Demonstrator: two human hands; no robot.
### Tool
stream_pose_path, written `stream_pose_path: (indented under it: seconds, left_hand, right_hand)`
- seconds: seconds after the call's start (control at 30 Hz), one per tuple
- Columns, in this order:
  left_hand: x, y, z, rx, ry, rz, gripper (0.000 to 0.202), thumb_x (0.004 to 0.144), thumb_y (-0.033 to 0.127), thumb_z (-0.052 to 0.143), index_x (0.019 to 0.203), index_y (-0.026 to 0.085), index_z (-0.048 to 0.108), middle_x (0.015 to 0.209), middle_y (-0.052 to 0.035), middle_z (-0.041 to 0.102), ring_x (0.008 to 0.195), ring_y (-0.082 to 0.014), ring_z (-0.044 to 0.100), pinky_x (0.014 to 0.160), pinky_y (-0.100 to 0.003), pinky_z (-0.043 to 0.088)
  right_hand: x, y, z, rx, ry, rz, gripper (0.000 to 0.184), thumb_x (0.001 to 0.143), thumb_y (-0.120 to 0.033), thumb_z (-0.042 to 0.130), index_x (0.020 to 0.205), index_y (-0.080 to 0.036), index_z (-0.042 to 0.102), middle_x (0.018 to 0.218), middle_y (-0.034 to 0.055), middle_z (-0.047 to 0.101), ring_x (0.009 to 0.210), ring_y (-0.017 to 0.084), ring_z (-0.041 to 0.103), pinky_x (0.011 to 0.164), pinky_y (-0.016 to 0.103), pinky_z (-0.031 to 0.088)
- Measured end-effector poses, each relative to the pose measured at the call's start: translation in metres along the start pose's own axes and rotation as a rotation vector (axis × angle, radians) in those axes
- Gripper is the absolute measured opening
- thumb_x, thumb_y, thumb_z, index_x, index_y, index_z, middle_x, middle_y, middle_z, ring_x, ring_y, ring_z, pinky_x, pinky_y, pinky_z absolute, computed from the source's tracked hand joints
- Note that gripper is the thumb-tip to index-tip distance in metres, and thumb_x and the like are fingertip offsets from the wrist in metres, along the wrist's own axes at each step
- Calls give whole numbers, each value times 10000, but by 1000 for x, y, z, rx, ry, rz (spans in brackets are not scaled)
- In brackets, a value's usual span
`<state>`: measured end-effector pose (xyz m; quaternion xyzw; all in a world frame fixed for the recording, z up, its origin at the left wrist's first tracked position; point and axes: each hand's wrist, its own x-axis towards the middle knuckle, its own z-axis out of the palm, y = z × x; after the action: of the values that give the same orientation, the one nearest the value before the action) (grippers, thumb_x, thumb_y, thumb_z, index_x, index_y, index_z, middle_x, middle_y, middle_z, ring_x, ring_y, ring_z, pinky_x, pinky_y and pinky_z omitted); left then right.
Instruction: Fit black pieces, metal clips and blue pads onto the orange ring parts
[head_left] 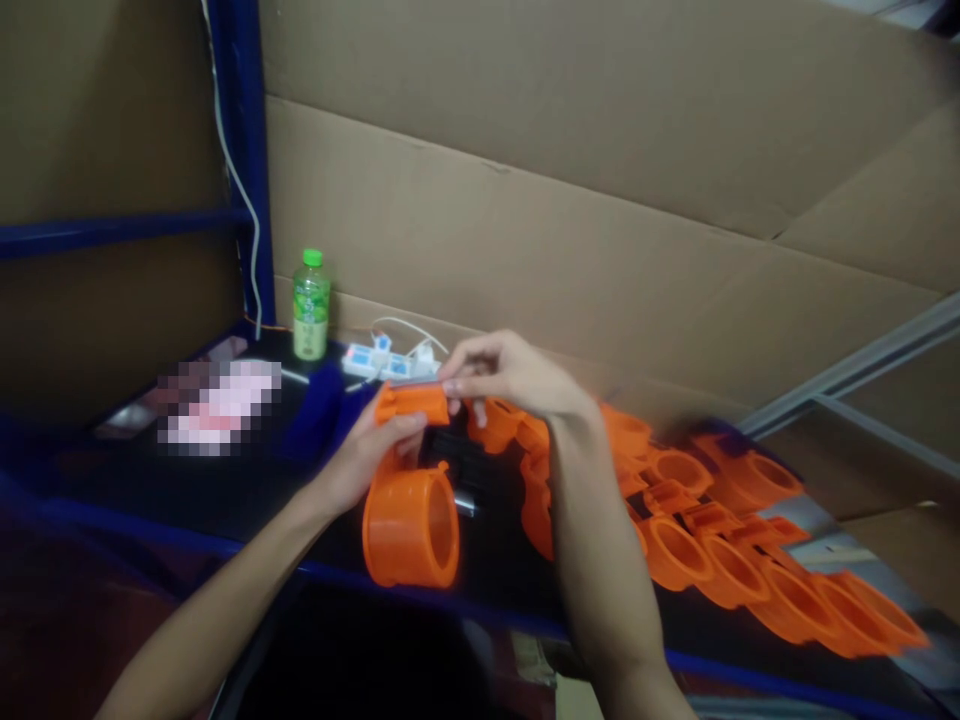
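- We see the orange part [411, 520] held just above the front of the table [225, 490], between our two hands.
- Its long axis runs roughly top to bottom, with the wide round cup lowest and free.
- Our left hand [371, 455] is closed on the narrow upper end from the left and below.
- Our right hand [510, 380] comes in from the right, fingertips pinched on that same upper end, so both hands meet there.
- A row of orange parts [720, 560] lies on the table beyond the right forearm.
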<state>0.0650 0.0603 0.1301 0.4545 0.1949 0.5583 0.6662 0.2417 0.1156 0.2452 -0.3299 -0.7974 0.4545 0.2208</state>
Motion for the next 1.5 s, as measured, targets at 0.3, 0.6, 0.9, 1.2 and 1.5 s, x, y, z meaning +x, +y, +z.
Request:
stream_pose_path:
  seconds: [0.3,0.6,0.9,1.2,1.5]
  left_hand:
    - [1,-1,0,-39,87,-4,157,847,277,688,904,185,575,636,52,448,576,-95,425,582,-232,378]
    - [9,9,-9,-154,285,74,143,802,244,692,875,192,579,572,61,441,524,-86,412,548,-207,396]
    - [8,10,-7,-119,273,70,156,798,261,693,859,191,568,579,59,459,529,-84,420,554,-200,412]
    - [8,10,-7,-124,265,58,181,787,264,706,875,186,570,586,59,463,532,-83,425,537,-198,393]
    - [8,8,-9,-125,262,55,172,804,250,701,902,186,574,592,55,464,539,-85,416,544,-203,379]
  right_hand:
    - [-3,4,-7,-112,-33,15,259,858,-347,719,1013,-139,704,829,50,744,686,126,694,541,209,556]
    - [22,48,-10,-823,-144,581,287,703,-251,850,960,-162,758,909,61,768,837,201,703,631,223,506]
    - [34,48,12,-961,-198,655,303,641,-294,893,878,-171,751,850,59,745,789,231,695,620,268,484]
    - [39,54,15,-992,-223,673,306,616,-318,895,847,-176,754,821,58,749,772,226,695,574,241,472]
    - [34,58,2,-869,-225,568,250,696,-303,809,886,-153,747,858,63,752,727,191,680,568,235,464]
